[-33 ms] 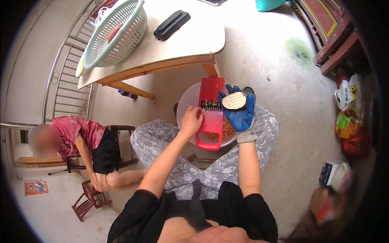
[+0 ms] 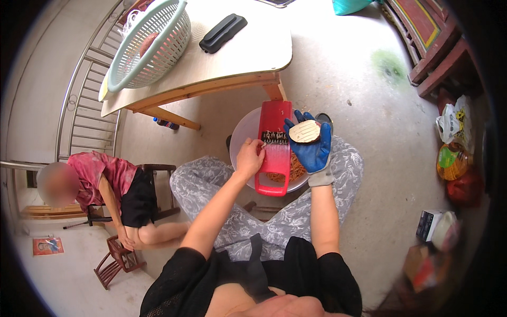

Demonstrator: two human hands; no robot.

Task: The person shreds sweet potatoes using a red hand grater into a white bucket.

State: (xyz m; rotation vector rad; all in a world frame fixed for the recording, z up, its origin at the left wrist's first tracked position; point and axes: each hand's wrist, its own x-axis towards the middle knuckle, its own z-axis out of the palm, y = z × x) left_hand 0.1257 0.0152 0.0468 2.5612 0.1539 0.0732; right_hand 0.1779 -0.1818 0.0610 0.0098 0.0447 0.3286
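A red grater (image 2: 275,158) with a dark toothed blade lies across a whitish bowl (image 2: 244,127), pale scraps caught on its teeth. Orange-brown shreds (image 2: 297,170) show in the bowl. My bare left hand (image 2: 250,160) has its fingers closed at the grater's left edge, the tips beside the blade. On the other side, my right hand (image 2: 314,150), in a blue-coated glove, curls palm up around a cut piece of root vegetable (image 2: 305,132). Its pale, ridged cut face is turned upward, and a little dark skin shows at its rim.
Ahead stands a table (image 2: 253,47) bearing a pale green basket (image 2: 150,50) and a black case (image 2: 223,33). At left a person (image 2: 113,185) sits near a small wooden stool (image 2: 122,254). Bags and an oil jug (image 2: 453,162) line the right side.
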